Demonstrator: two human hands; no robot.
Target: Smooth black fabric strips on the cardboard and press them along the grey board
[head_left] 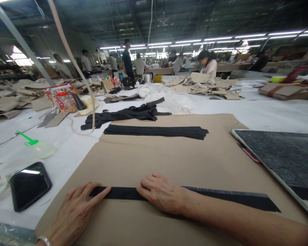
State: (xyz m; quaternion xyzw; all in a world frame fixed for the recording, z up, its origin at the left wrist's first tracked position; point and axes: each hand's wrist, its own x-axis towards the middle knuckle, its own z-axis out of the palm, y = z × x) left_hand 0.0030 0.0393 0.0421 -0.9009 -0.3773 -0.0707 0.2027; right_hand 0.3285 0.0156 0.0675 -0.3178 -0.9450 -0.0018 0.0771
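Note:
A long black fabric strip (236, 199) lies flat across the near part of a brown paper sheet (169, 157). My left hand (75, 212) rests flat with fingers stretched out, its fingertips on the strip's left end. My right hand (161, 192) lies palm down on the strip's middle, fingers pressed flat against it. Farther up the paper sits a neat stack of black strips (156, 131), and behind that a loose heap of black strips (128, 114).
A black phone (29, 184) lies at the left, beside a clear bottle with a green nozzle (38, 147). A dark grey board (284, 157) sits at the right. A cream hose (74, 65) hangs down. Cardboard pieces, clutter and several people fill the background.

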